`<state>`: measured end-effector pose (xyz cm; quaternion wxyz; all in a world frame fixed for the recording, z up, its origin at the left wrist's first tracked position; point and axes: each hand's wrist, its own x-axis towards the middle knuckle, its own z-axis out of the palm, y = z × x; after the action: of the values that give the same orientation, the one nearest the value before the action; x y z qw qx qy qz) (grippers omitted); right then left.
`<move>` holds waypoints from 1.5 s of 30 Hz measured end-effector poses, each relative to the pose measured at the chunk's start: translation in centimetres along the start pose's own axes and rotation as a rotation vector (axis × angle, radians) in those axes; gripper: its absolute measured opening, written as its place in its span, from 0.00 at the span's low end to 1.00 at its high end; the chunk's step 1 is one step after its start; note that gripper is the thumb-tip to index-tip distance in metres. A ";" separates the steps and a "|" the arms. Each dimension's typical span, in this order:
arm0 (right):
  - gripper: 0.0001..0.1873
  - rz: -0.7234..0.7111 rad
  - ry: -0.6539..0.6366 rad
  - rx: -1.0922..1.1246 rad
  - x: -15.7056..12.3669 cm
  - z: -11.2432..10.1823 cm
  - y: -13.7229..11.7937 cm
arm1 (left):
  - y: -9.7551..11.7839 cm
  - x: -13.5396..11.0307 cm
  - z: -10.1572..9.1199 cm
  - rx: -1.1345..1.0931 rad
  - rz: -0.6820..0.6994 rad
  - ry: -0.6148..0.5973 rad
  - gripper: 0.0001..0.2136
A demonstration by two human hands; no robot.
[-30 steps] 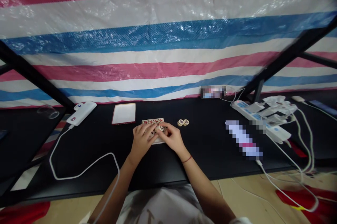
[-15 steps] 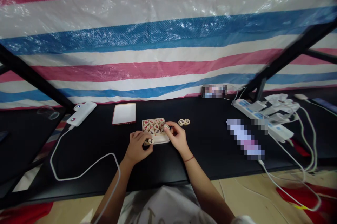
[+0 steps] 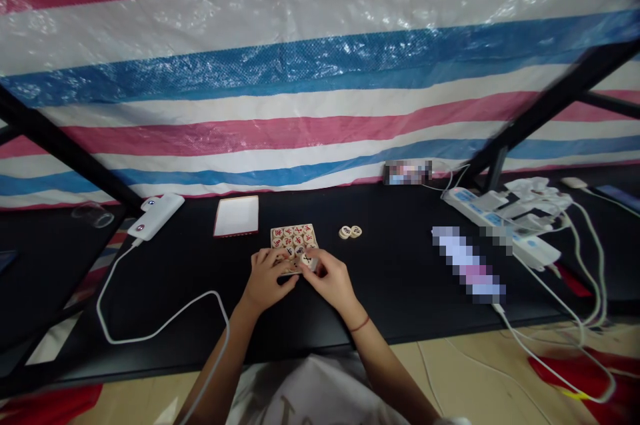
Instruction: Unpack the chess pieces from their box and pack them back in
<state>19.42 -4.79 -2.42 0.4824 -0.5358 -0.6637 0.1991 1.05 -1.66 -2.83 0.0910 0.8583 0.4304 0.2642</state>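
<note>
A small pale tray [image 3: 274, 233] of round wooden game pieces marked in red and black lies on the black table [image 3: 390, 278]. My left hand [image 3: 267, 280] and my right hand [image 3: 330, 278] meet at the tray's near edge, fingers curled and pinched over the nearest pieces. What the fingertips grip is too small to make out. Two loose round pieces [image 3: 350, 232] lie to the right of the tray.
A white card box [image 3: 236, 215] and a white power bank [image 3: 156, 214] with a cable [image 3: 150, 328] lie at the left. Power strips with plugs and cords [image 3: 510, 218] crowd the right. A striped plastic sheet [image 3: 320, 78] hangs behind the table.
Both hands slid back from over the tray's middle to its near edge, uncovering the far rows of pieces. My right hand moved in from the tray's right side to meet the left.
</note>
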 end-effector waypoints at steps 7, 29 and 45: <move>0.09 0.056 -0.138 -0.191 -0.6 0.9 -1.4 | -0.4 0.0 0.0 0.001 -0.070 0.043 0.12; 0.12 0.183 0.082 -0.279 1.7 -1.4 0.1 | -0.9 0.0 0.0 -0.040 -0.045 0.023 0.07; 0.14 0.225 -0.067 -0.524 3.5 -4.6 3.9 | -0.5 0.2 -0.1 -0.031 -0.108 0.115 0.12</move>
<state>25.57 -1.44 -1.90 0.2804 -0.7056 -0.6445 0.0906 0.81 -1.22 -2.86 0.0936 0.8156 0.4764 0.3146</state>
